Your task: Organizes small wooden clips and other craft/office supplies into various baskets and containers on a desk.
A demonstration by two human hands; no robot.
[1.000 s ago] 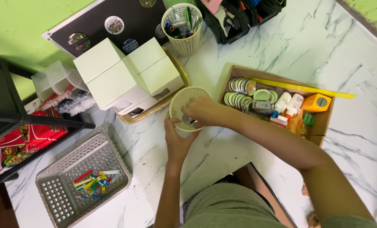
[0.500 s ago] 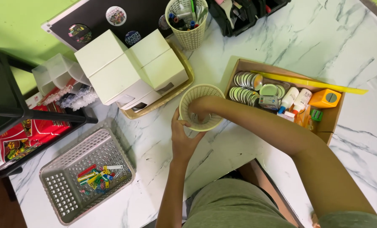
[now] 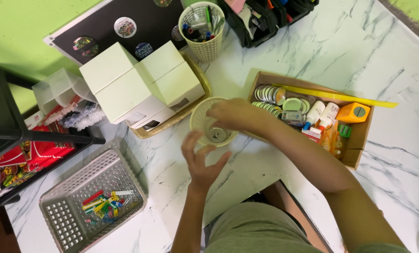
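Observation:
A small round cream mesh basket (image 3: 201,122) stands on the white marble table (image 3: 172,173), with a small metal piece (image 3: 217,135) lying at its bottom. My right hand (image 3: 235,115) is blurred and reaches across the basket's right rim, fingers pointing left; I cannot make out its grip. Just below the basket, and apart from it, my left hand (image 3: 202,159) hovers with fingers spread and holds nothing.
Two white boxes (image 3: 139,84) sit on a wooden tray to the left. To the right, a cardboard box (image 3: 357,152) holds round metal lids, glue bottles, an orange item and a yellow ruler. A grey basket (image 3: 64,220) with coloured clips is at front left, a pen basket (image 3: 205,47) behind.
My left hand has let go of the cream basket and drawn back with fingers spread. My right hand has risen from inside the basket to its rim.

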